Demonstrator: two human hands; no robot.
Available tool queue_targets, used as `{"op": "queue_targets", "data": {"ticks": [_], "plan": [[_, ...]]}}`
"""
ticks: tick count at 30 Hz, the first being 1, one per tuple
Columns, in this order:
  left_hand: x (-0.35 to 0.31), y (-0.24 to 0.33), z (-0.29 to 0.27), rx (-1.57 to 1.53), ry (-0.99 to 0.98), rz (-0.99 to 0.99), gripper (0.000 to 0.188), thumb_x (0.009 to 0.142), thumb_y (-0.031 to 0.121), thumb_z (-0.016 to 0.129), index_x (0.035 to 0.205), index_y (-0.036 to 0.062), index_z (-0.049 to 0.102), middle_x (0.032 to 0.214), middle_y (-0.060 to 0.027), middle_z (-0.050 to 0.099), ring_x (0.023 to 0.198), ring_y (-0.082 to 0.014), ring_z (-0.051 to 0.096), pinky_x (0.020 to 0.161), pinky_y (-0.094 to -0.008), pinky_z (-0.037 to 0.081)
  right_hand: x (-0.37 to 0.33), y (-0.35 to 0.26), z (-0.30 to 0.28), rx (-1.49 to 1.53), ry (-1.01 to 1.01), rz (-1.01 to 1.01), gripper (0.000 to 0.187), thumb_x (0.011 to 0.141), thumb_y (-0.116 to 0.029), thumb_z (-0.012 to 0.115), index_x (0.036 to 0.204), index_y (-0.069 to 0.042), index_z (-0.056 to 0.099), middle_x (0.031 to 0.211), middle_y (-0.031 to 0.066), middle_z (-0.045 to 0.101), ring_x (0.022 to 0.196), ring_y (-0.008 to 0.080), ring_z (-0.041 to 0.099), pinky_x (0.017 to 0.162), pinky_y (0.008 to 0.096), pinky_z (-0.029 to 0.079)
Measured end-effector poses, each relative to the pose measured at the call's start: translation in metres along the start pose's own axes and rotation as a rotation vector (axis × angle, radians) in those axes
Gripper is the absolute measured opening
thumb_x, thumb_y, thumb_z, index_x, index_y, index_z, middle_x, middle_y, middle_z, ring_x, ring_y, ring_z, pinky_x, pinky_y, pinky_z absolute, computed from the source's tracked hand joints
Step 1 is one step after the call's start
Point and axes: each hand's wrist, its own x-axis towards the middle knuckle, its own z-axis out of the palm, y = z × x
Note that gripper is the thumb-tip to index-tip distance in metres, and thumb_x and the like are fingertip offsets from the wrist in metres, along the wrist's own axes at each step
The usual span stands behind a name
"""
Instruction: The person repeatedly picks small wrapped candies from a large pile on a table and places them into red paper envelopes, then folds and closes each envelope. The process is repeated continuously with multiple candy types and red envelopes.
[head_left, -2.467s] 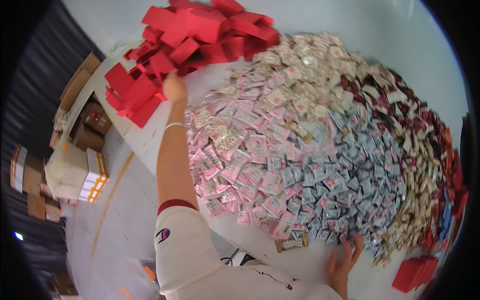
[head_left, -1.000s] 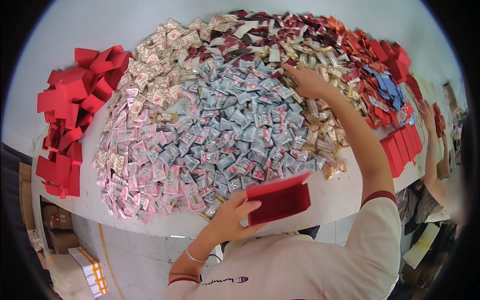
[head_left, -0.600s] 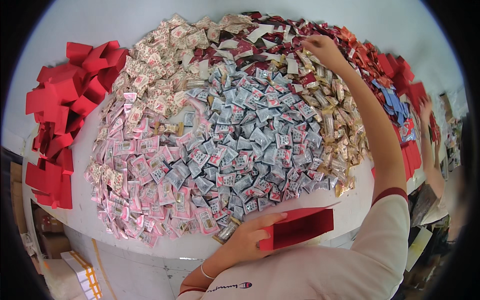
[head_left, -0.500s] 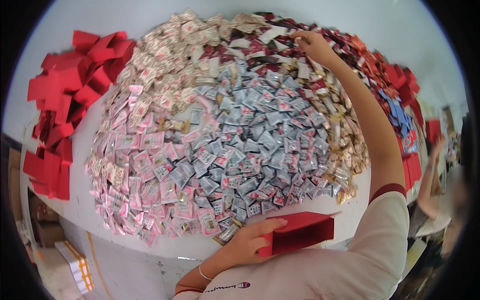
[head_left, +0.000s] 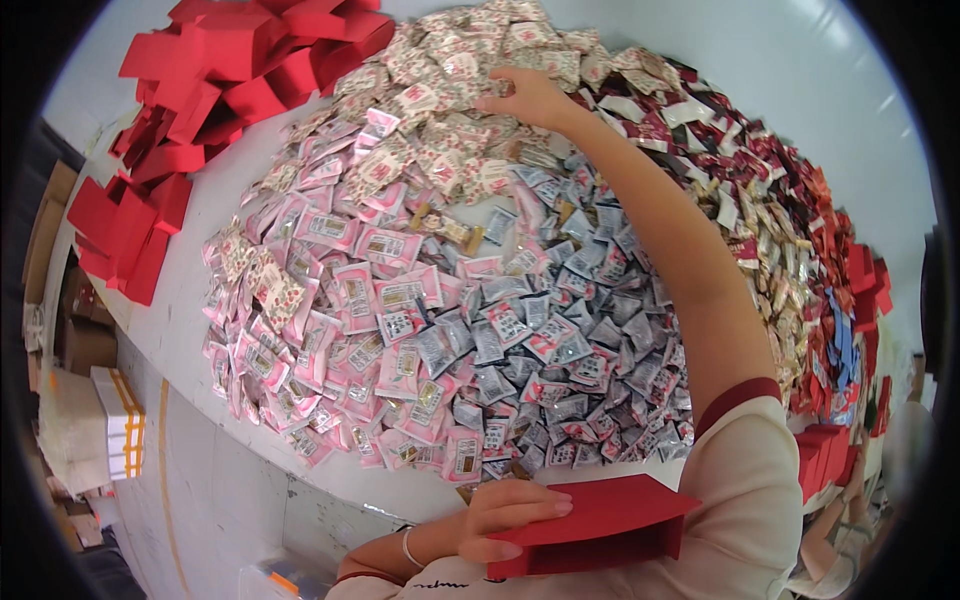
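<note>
My left hand [head_left: 512,515] is closed round one end of an open red cardboard box [head_left: 620,500], held close to my shirt at the table's near edge. The box's hollow inside faces toward me. Far out over the pile, my right hand [head_left: 530,98] hovers at the cream packets with red print [head_left: 440,150]. Its thumb and index finger are apart, and I see nothing between them. Pink packets [head_left: 400,295] lie on the near left of the heap, grey-blue packets [head_left: 590,340] in the middle and right. A gold-ended wrapped bar [head_left: 447,228] rests among the pink ones.
Folded red boxes [head_left: 215,60] are piled at the far left of the white table [head_left: 270,460]. Dark-red packets [head_left: 660,130], gold packets [head_left: 775,270] and orange-red packets [head_left: 820,225] spread rightward. A taped white carton [head_left: 118,425] stands at lower left. Another person's arm [head_left: 825,540] shows at right.
My right hand has moved left from the dark-red packets to the cream ones, and its fingers have parted. My view has turned left. The red box stays in my left hand.
</note>
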Motion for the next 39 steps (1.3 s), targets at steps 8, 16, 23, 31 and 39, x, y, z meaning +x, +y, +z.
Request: {"op": "queue_targets", "data": {"ticks": [8, 16, 23, 31, 39], "plan": [[0.002, -0.009, 0.01, 0.066, 0.077, 0.16, 0.062, 0.075, 0.036, 0.038, 0.115, -0.0099, 0.05, 0.118, -0.0233, 0.051, 0.101, -0.0335, 0.053, 0.084, -0.0377, 0.041, 0.026, 0.001, 0.019, -0.283, -0.174, -0.096, 0.037, 0.07, -0.022, 0.061, 0.095, 0.004, 0.052, 0.084, 0.0222, 0.059, 0.077, 0.0353, 0.057, 0.067, 0.0413, 0.045], [0.005, -0.009, 0.014, 0.034, 0.134, 0.2, 0.056, 0.074, 0.03, 0.044, 0.115, -0.0083, 0.05, 0.118, -0.0218, 0.051, 0.101, -0.0322, 0.053, 0.083, -0.0368, 0.042, -0.012, -0.018, -0.056, -0.107, -0.662, 0.159, 0.041, 0.076, -0.009, 0.052, 0.117, -0.003, 0.049, 0.08, 0.0165, 0.06, 0.062, 0.0259, 0.058, 0.058, 0.0337, 0.045], [0.013, -0.008, 0.021, 0.065, 0.183, 0.248, 0.049, 0.076, 0.026, 0.047, 0.112, -0.0066, 0.053, 0.116, -0.0198, 0.054, 0.097, -0.0305, 0.055, 0.079, -0.0354, 0.045, -0.037, 0.022, -0.055, -0.374, -0.539, -0.118, 0.054, 0.073, -0.022, 0.065, 0.121, -0.009, 0.043, 0.09, 0.0186, 0.06, 0.084, 0.033, 0.058, 0.073, 0.0391, 0.044], [0.016, -0.01, 0.024, 0.111, 0.24, 0.273, 0.045, 0.077, 0.025, 0.047, 0.109, -0.0061, 0.055, 0.111, -0.0191, 0.056, 0.092, -0.0297, 0.057, 0.075, -0.0332, 0.047, -0.027, -0.009, -0.07, -0.008, -0.472, 0.304, 0.03, 0.085, -0.014, 0.049, 0.114, -0.014, 0.043, 0.082, 0.0063, 0.054, 0.052, 0.0101, 0.046, 0.045, 0.0241, 0.042], [0.007, -0.014, 0.024, 0.097, 0.257, 0.333, 0.052, 0.076, 0.032, 0.045, 0.109, -0.0069, 0.054, 0.11, -0.022, 0.056, 0.093, -0.0306, 0.057, 0.074, -0.0347, 0.047, -0.079, -0.182, 0.033, -0.277, -0.505, -0.257, 0.021, 0.077, -0.026, 0.058, 0.077, -0.006, 0.063, 0.104, 0.0164, 0.05, 0.078, 0.0301, 0.059, 0.064, 0.0429, 0.05]]}}
